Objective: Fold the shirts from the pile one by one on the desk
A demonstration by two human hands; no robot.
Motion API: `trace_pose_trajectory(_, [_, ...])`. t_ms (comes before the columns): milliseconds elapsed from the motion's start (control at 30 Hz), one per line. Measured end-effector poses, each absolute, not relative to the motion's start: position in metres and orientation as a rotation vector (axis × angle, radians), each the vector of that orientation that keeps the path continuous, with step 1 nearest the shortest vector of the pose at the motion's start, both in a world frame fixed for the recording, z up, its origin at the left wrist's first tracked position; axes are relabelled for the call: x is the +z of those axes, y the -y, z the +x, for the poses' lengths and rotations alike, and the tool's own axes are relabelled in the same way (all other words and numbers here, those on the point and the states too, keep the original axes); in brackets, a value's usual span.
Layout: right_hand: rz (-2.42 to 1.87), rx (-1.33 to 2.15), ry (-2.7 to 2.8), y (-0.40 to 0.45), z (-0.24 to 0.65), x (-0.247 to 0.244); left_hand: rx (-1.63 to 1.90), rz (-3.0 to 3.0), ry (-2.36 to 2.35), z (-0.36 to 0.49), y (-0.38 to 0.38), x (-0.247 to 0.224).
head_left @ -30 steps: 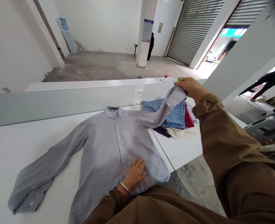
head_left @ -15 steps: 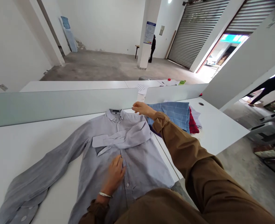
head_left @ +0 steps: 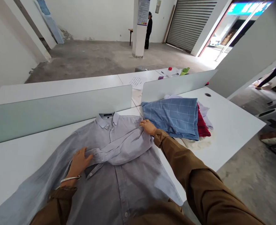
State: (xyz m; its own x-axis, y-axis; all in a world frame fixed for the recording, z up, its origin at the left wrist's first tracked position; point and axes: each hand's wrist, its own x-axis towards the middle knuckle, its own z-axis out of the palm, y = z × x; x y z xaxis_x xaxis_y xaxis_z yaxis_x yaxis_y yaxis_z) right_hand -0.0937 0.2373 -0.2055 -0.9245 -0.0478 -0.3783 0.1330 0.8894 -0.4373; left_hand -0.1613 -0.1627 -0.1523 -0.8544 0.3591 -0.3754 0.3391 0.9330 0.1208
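Observation:
A grey button-up shirt (head_left: 100, 190) lies front up, collar toward the divider, one sleeve stretched out to the left. Its other sleeve (head_left: 124, 148) is folded across the chest. My left hand (head_left: 80, 161) is at the cuff end of that folded sleeve, thumb and fingers closed on the cloth. At the right shoulder, near the sleeve's fold, my right hand (head_left: 148, 126) pinches the fabric; its fingertips are partly hidden. Just beyond that hand lies a blue checked garment (head_left: 173, 115).
A red garment (head_left: 202, 120) and pale cloth lie under the blue one on the white table (head_left: 231, 115). A low frosted divider (head_left: 58, 114) runs behind the shirt. Beyond it are a paper (head_left: 136, 82) and a red-capped bottle (head_left: 170, 72). A person (head_left: 148, 29) stands by the pillar.
My left hand has moved from the shirt front up and left to the folded sleeve's cuff. My right hand has come down onto the shoulder. The view has shifted.

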Motion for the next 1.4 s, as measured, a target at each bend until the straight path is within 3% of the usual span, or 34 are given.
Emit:
trace_pose_trajectory(233, [-0.096, -0.596, -2.714, -0.251, -0.121, -0.217, 0.078, 0.527, -2.48, -0.18, 0.169, -0.14])
trace_pose_trajectory(533, [-0.392, -0.734, -2.522, -0.257, -0.145, -0.218, 0.948, -0.249, -2.547, -0.205, 0.176, -0.073])
trace_pose_trajectory(667, [-0.332, -0.729, -2.527, -0.255, -0.141, -0.228, 1.093, -0.325, -2.512, -0.206, 0.19, -0.073])
trace_pose_trajectory(867, [-0.053, -0.788, -2.599, -0.261, -0.158, -0.22, 0.925, -0.432, -2.423, -0.23, 0.216, -0.103])
trace_pose_trajectory(1067, [0.15, -0.791, -2.8, -0.241, -0.143, -0.208, 0.075, 0.195, -2.911, -0.236, 0.221, -0.135])
trace_pose_trajectory(1200, [-0.132, -0.858, -2.938, -0.218, -0.089, -0.219, 0.042, 0.75, -2.885, -0.203, 0.218, -0.153])
trace_pose_trajectory(1400, [-0.228, -0.709, -2.881, -0.207, -0.052, -0.253, 0.13, 0.581, -2.849, -0.18, 0.218, -0.141])
